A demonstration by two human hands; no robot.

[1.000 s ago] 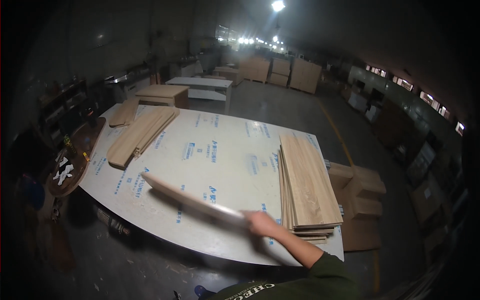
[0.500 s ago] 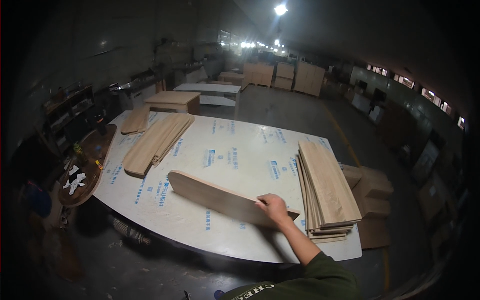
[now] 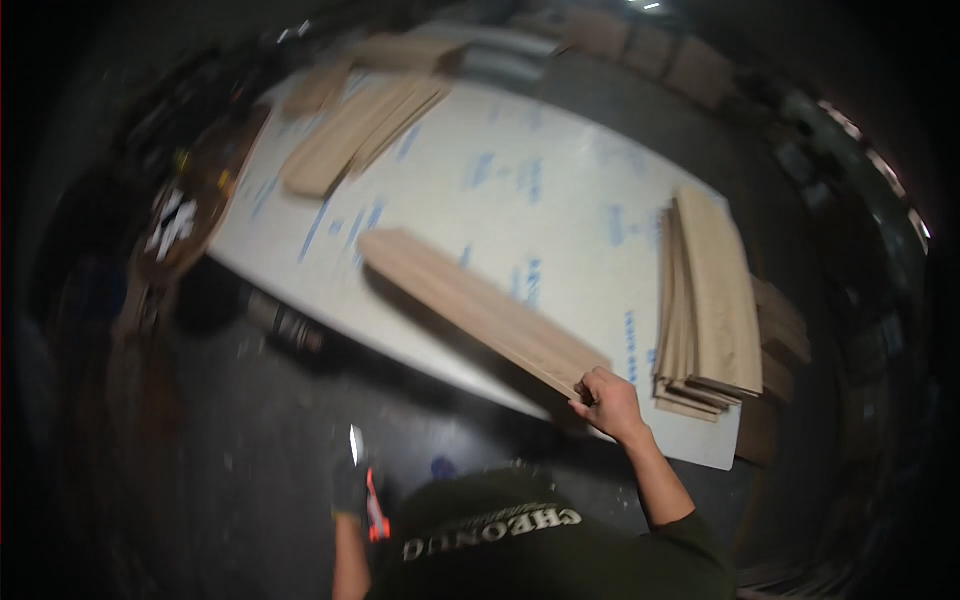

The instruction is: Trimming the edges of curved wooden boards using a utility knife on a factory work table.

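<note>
My right hand (image 3: 609,405) grips the near right end of a long wooden board (image 3: 480,300), its fingers closed over the edge. The board slants up to the left above the white table (image 3: 570,150), its far end rounded off. At the lower left, my left hand (image 3: 347,492) wears a dark glove and hangs low, off the table's near edge. It is closed around a slim red-and-silver tool (image 3: 375,508); blur and shadow hide its exact kind.
A stack of wooden boards (image 3: 715,290) lies on the table's right side. Another pile of rounded boards (image 3: 350,140) is at the far left, beside a shorter board piece (image 3: 315,90). Cardboard boxes (image 3: 780,320) stand beyond the right edge. A brown side table (image 3: 215,200) adjoins the left.
My view has tipped downward. My right hand has drawn the board nearer and turned its broad face up, its grip now at the end. My left hand with the tool has come into view.
</note>
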